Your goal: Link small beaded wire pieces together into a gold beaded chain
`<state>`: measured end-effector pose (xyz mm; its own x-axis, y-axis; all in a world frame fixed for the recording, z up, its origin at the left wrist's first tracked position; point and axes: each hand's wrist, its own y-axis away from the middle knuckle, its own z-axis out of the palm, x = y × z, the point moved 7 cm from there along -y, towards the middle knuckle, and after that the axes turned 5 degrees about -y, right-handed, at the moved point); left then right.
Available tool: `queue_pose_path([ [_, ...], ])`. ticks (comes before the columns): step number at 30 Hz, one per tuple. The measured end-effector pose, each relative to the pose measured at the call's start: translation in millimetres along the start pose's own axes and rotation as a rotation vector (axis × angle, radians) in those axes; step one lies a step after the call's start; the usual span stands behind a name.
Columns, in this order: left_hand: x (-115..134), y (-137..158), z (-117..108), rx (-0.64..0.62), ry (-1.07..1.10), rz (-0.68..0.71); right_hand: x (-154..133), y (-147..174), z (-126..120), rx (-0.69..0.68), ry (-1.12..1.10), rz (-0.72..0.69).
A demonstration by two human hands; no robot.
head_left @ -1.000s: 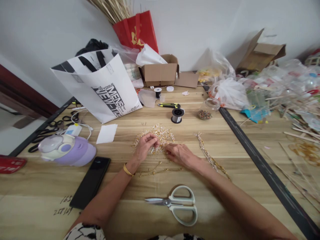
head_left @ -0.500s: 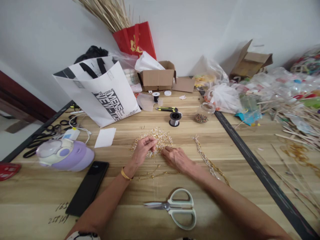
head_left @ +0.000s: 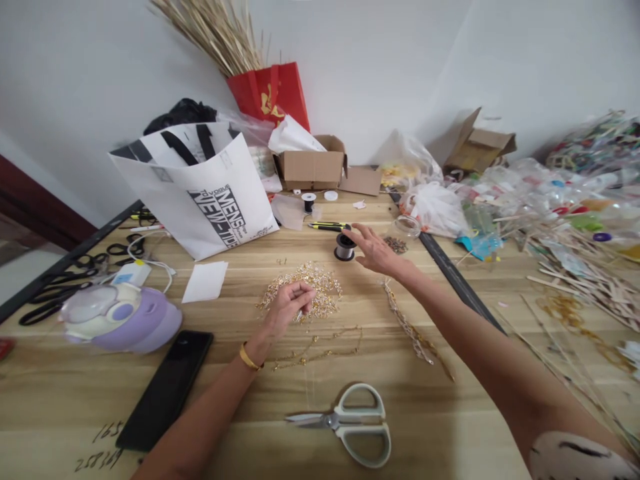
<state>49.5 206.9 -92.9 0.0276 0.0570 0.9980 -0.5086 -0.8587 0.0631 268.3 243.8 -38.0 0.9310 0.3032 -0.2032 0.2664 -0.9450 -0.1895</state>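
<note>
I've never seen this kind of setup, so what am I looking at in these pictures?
There's no machine here: someone works bare-handed, and every picture comes from a camera on their head, looking down. The left hand is pinched closed over a pile of small gold and clear pieces; anything in it is too small to tell. The right hand is spread open beside a spool; whether touching, I can't tell. Nearer the camera, a gold chain, scissors and a black phone lie on the wooden table.
</note>
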Motion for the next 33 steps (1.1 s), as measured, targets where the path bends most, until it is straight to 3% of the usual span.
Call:
queue_pose_path([
  [5,9,0,2,-0.062,-0.043,0.02,2,-35,8,-0.214,0.124,-0.068],
  [8,18,2,2,-0.085,-0.059,0.029,7,-42,10,-0.314,0.146,0.011],
  [14,27,7,5,-0.174,-0.026,0.071,33,-42,-1,-0.287,0.208,0.231],
  [21,32,14,7,-0.314,0.096,0.086,26,-40,7,-0.39,0.118,0.043],
  [27,38,21,9,-0.412,0.072,0.085,33,-38,-5,-0.282,0.215,0.288],
  [33,39,23,11,-0.482,0.109,0.104,19,-40,3,-0.358,0.177,0.072],
])
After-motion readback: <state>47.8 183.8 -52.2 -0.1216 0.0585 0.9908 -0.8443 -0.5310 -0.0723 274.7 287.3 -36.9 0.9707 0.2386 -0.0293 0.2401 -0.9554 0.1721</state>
